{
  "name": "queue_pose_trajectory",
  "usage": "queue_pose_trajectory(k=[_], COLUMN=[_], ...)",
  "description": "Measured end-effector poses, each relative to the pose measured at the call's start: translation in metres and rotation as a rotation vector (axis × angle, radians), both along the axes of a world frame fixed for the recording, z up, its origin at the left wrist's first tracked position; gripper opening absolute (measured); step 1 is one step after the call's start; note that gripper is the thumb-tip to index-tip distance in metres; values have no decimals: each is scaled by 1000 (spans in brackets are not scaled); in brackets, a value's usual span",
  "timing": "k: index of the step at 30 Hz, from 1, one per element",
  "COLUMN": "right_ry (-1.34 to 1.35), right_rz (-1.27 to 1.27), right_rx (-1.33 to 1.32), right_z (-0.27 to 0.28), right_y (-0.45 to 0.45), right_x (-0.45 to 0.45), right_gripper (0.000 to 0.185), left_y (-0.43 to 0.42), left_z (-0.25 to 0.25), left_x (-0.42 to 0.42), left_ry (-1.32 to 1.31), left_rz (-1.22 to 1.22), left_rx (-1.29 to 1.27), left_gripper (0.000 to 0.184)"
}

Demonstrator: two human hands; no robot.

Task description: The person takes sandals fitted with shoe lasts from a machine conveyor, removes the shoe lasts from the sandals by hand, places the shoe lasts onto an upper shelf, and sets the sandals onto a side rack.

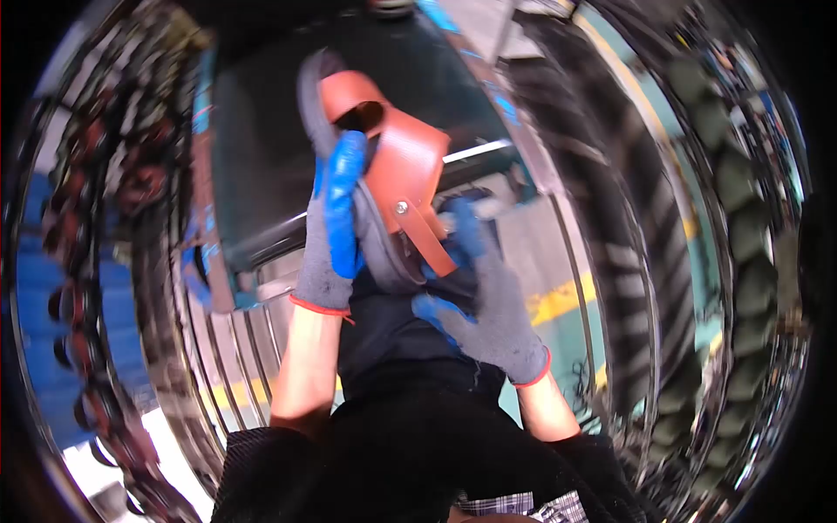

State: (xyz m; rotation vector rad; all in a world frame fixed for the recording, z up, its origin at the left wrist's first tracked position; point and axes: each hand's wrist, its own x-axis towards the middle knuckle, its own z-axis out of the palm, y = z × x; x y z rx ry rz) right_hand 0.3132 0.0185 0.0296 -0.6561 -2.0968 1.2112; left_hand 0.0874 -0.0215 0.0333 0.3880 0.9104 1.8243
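Observation:
A reddish-brown sandal with a dark grey sole and a riveted heel strap is held up before my body, toe end away from me. My left hand, in a grey glove with blue coating, is closed around the sole at its left side, thumb near the toe opening. To the right of the heel strap is my right hand, gloved the same way. Its thumb and fingers are spread apart, and the fingertips are blurred close to the strap. I cannot tell whether they touch it.
Beyond the sandal lies a dark belt surface between metal side rails. Racks hung with dark shoes or soles stand on the left. More racks with dark green pieces line the right. Yellow floor markings show below.

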Motion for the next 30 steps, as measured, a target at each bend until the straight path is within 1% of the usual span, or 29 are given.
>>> queue_pose_trajectory(k=[1, 2, 3, 4, 5, 6, 7, 8, 10, 11, 12, 13, 14, 15, 16, 17, 19, 21, 22, 23, 25, 26, 27, 28, 29, 30], right_ry=[69, 177, 293, 37, 14, -45, -99, -27, -25, -37, 3, -37, -77, -122, -67, -138, -203, -163, -192, -310, -544, -689, -831, -808, -775, -739], right_rz=[19, -76, -174, -51, 251, 393, 527, 631, 770, 824, 770, 747, 715, 670, 575, 492, 375, 147, 25, -92, -211, -191, -158, -236, -306, -404], right_rx=[-70, 30, 122, -33, -159, -93, -19, 82, -168, -293, 2, -40, -81, -125, -133, -232, -191, 328, 399, 468, 543, 472, 402, 429, 460, 564], right_z=[8, 1, -2, 3, 8, 7, 7, 13, 29, 33, 21, 21, 21, 20, 14, 17, 31, 19, 15, 3, -2, 8, 16, 2, -16, -26], right_y=[3, 4, 1, -6, -10, -15, -22, -29, -40, -44, -38, -30, -21, -10, 4, 24, 76, 141, 175, 219, 307, 340, 366, 390, 409, 405], right_x=[-22, -45, -63, -83, -104, -121, -139, -161, -180, -185, -190, -191, -188, -185, -184, -182, -199, -236, -257, -286, -344, -369, -388, -403, -419, -429], right_gripper=[96, 94, 92, 88, 87, 87, 88, 88, 87, 86, 71, 65, 59, 53, 42, 43, 43, 48, 60, 72, 83, 86, 90, 92, 94, 94], left_y=[-11, -29, -49, -74, -101, -130, -158, -184, -229, -239, -248, -254, -274, -302, -316, -360, -296, -298, -306, -316, -307, -297, -285, -298, -310, -300], left_z=[7, 13, -31, -44, -35, -27, -23, -22, -17, -8, 0, 5, -16, -39, -72, -146, -79, -127, -135, -141, -140, -134, -120, -142, -141, -123], left_x=[-11, -17, -43, -43, -41, -41, -44, -52, -90, -119, -148, -190, -243, -301, -355, -444, -417, -498, -513, -528, -484, -439, -391, -378, -348, -318], left_ry=[184, 181, 402, 726, 948, 1054, 1074, 992, 440, 349, 261, 331, 565, 624, 685, 1398, 685, 901, 808, 719, 751, 972, 1257, 1562, 1944, 1982], left_rz=[71, 157, 205, 287, 334, 340, 351, 368, 488, 552, 615, 672, 715, 692, 772, 910, 767, 830, 764, 695, 841, 970, 984, 903, 630, 453], left_rx=[-50, -67, -88, -93, -191, -335, -442, -521, -468, -396, -320, -313, -497, -709, -845, -924, -1052, -1147, -1186, -1226, -1001, -839, -1048, -1114, -1457, -1561], left_gripper=[64, 66, 72, 79, 81, 84, 87, 91, 69, 62, 54, 47, 38, 38, 47, 52, 65, 64, 69, 74, 87, 88, 90, 87, 92, 99])
